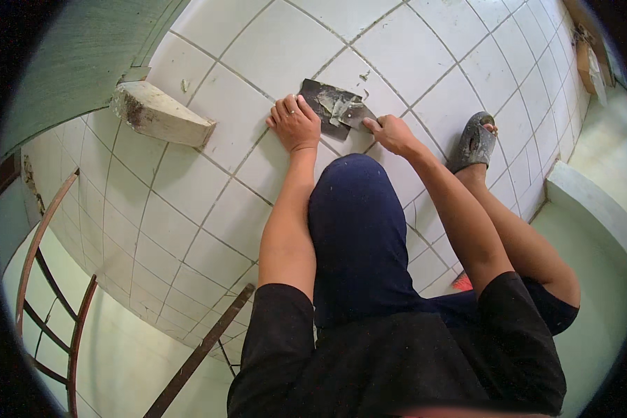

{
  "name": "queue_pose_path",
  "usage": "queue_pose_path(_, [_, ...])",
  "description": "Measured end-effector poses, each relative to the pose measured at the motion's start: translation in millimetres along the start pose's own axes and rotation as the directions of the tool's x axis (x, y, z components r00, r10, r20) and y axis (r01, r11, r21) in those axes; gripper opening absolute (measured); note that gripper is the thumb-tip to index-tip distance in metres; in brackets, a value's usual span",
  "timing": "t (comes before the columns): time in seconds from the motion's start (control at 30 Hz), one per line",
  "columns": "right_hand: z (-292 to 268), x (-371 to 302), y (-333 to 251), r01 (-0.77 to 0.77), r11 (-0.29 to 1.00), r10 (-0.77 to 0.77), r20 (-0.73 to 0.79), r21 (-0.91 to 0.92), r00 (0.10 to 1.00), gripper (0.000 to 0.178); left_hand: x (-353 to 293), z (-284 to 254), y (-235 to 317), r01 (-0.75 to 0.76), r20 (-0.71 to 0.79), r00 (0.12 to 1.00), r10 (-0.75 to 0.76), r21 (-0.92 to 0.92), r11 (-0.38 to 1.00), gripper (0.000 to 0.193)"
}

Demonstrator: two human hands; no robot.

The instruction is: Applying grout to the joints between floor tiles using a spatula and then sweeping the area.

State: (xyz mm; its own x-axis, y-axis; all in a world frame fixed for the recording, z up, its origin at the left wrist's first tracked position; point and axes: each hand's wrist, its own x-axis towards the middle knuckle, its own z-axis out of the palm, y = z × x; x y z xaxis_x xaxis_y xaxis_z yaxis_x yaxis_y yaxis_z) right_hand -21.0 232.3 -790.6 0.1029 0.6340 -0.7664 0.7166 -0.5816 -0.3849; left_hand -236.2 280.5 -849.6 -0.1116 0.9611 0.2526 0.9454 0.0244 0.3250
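My left hand [296,125], with a ring on one finger, grips the left edge of a dark flat rectangular plate [316,89] at floor level. Pale grey, wet-looking paste [331,104] is smeared over the middle of that plate. From the other side, my right hand [391,133] pinches a scraper with a thin grey blade [355,115]. Its blade lies over the plate and touches the paste. The scraper's handle is mostly hidden in my fingers.
White floor tiles [216,198] with grey joints spread around, bearing a few crumbs [364,75]. A stained pale wooden block [164,115] juts in at left below a green panel [83,63]. My sandalled foot [475,143] stands at right. Brown rails [202,348] rise at lower left.
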Motion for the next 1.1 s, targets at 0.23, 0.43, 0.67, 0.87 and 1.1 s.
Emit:
queue_pose_path(0.23, [-8.3, -35.7, 30.7, 0.051, 0.967, -0.029, 0.093, -0.248, 0.995, 0.062, -5.5, 4.2, -4.2, 0.028, 0.017, 0.999, -0.028, -0.016, 0.999, 0.022])
queue_pose_path(0.43, [-30.8, -33.7, -20.2, -0.011, 0.998, 0.012, -0.02, 0.067, 1.0, 0.062, -4.5, -3.7, -7.4, 0.052, 0.052, 0.997, -0.052, 0.008, 0.999, 0.021])
queue_pose_path(0.67, [10.6, -23.6, 8.5, -0.045, 0.998, 0.045, -0.013, -0.046, 0.999, 0.062, -1.5, 1.3, 1.7, 0.023, 0.073, 0.997, -0.024, 0.01, 1.0, 0.022])
queue_pose_path(0.87, [3.3, -44.3, 0.4, 0.055, 0.989, -0.051, 0.036, -0.134, 0.998, 0.064, -6.9, -3.3, -14.2, 0.018, 0.031, 0.999, -0.02, 0.07, 0.997, 0.023])
queue_pose_path(1.1, [20.6, -16.1, 5.8, -0.001, 1.0, 0.002, -0.079, 0.02, 0.997, 0.067, -6.9, 0.5, 10.3, -0.003, 0.069, 0.998, 0.003, -0.007, 1.0, 0.023])
